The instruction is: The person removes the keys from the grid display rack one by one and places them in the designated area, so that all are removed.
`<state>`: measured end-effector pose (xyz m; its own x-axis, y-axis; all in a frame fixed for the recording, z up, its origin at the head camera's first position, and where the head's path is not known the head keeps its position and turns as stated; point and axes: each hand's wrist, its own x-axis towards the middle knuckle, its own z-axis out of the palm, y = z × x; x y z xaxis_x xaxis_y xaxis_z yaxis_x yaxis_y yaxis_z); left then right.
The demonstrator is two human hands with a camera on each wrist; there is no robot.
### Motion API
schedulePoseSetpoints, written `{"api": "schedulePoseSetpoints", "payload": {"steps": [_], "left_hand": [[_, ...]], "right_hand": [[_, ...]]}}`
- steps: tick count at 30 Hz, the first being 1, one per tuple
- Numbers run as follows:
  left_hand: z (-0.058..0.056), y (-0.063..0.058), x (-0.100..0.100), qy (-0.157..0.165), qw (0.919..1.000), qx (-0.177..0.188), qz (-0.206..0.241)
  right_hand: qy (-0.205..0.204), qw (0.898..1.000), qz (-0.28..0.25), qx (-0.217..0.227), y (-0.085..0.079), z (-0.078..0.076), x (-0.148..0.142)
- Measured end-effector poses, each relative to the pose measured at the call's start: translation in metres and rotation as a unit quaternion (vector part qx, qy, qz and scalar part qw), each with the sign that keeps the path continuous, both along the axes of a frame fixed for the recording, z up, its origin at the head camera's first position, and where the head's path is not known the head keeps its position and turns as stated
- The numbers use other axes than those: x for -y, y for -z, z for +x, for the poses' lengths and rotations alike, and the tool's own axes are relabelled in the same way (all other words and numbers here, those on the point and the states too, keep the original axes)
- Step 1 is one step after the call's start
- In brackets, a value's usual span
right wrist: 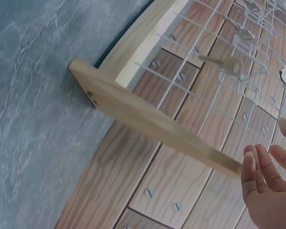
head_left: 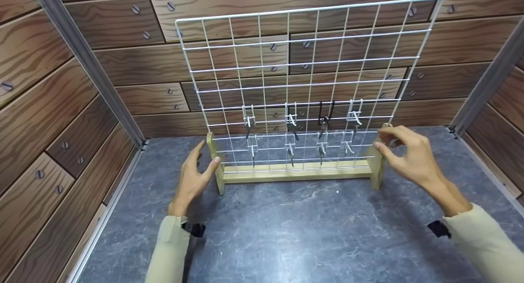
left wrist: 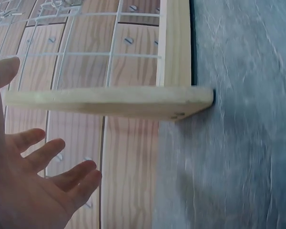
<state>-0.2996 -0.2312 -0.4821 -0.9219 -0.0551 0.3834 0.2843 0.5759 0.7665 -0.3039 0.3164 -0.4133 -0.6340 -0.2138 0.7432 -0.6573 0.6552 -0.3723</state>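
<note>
Left border: a metal rail (head_left: pixel 104 217) edges the desk (head_left: pixel 286 234), well apart from the left hand.
Left hand (head_left: pixel 194 176): grip released, fingers loosely spread just beside the left upright (left wrist: pixel 114 101).
Wire rack (head_left: pixel 305 64): stands on the desk between the hands, leaning over its wooden crossbar (head_left: pixel 297 175); keys (right wrist: pixel 232 67) hang from two rows of hooks (head_left: pixel 353 116).
Foreground: desk surface stretches broadly on the rack's near side.
Right hand (head_left: pixel 413 158): grip released, fingers gently bent by the right upright's (head_left: pixel 376 172) top; contact cannot be told.
Right border: another rail (head_left: pixel 491 175), beyond a strip of desk.
</note>
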Motion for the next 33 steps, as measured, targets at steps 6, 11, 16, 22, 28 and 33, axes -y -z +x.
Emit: {"api": "schedulePoseSetpoints", "payload": {"steps": [6,11,16,22,28,33], "left_hand": [[-0.002,0.001,-0.010,-0.001,0.9986,-0.020,0.050],[-0.003,0.002,-0.018,0.000,0.9962,-0.029,0.082],[-0.004,-0.001,-0.025,-0.007,0.9937,-0.052,0.099],[-0.009,-0.005,-0.030,-0.019,0.9911,-0.085,0.101],[-0.010,-0.001,-0.031,-0.023,0.9884,-0.103,0.109],[-0.009,0.003,-0.034,-0.029,0.9883,-0.104,0.108]], "right_hand": [[-0.020,1.000,-0.009,-0.009,0.010,-0.002,0.010],[-0.026,1.000,-0.012,0.009,0.018,-0.004,0.020],[-0.030,0.999,-0.021,0.030,0.022,-0.006,0.029],[-0.033,0.997,-0.045,0.048,0.027,-0.010,0.036],[-0.023,0.997,-0.055,0.049,0.034,-0.016,0.041],[-0.018,0.996,-0.064,0.054,0.040,-0.019,0.043]]}}
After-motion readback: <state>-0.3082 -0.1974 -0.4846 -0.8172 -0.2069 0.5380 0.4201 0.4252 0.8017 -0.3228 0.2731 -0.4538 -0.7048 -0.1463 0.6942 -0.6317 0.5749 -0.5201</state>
